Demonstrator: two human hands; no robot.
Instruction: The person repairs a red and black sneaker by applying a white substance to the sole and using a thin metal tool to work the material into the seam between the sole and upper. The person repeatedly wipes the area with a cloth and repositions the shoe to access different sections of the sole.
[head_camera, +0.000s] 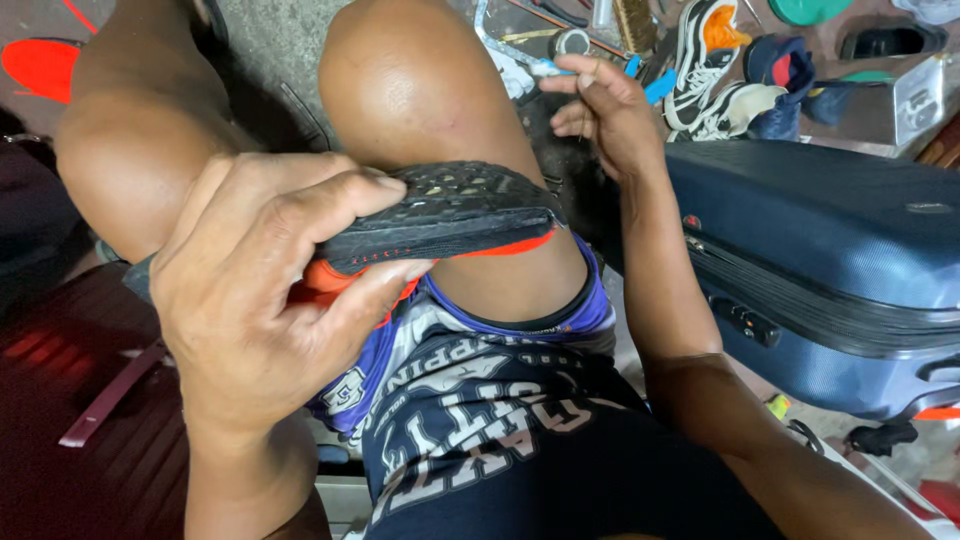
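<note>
Now left hand (250, 300) around shoe (440, 215).

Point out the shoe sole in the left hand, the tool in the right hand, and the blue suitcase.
shoe sole (450, 205): head view, on its black studded tread.
small tool (548, 68): head view, on the tip past the right hand's fingers.
blue suitcase (810, 215): head view, on its ribbed shell.

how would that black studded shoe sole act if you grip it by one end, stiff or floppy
Probably bendy rather than rigid: the shoe sole looks thin, and the left hand pinches it at one end. Its studded tread should grip fingers, not slip. Likely light, since one hand holds it out.
</note>
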